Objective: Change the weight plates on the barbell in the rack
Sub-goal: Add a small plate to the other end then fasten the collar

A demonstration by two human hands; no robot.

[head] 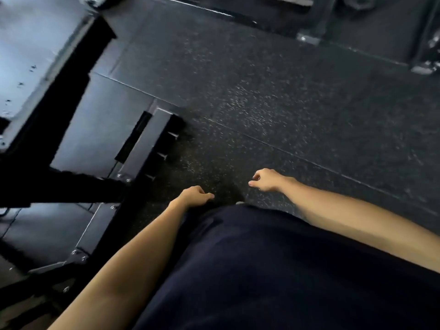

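Both hands, left hand (194, 196) and right hand (265, 179), hang loosely curled and hold nothing above the rubber floor (273, 103), black rack frame (78, 184) at left; no barbell or plates visible, so progress cannot be judged.

I am seeing my own body from above: I am wearing a dark navy top (262, 270), plain and unmarked, its fabric lying in soft folds. My forearms are showing bare from elbow to wrist. My left hand (194, 195) and right hand (265, 179) are wearing no gloves, rings or watch.
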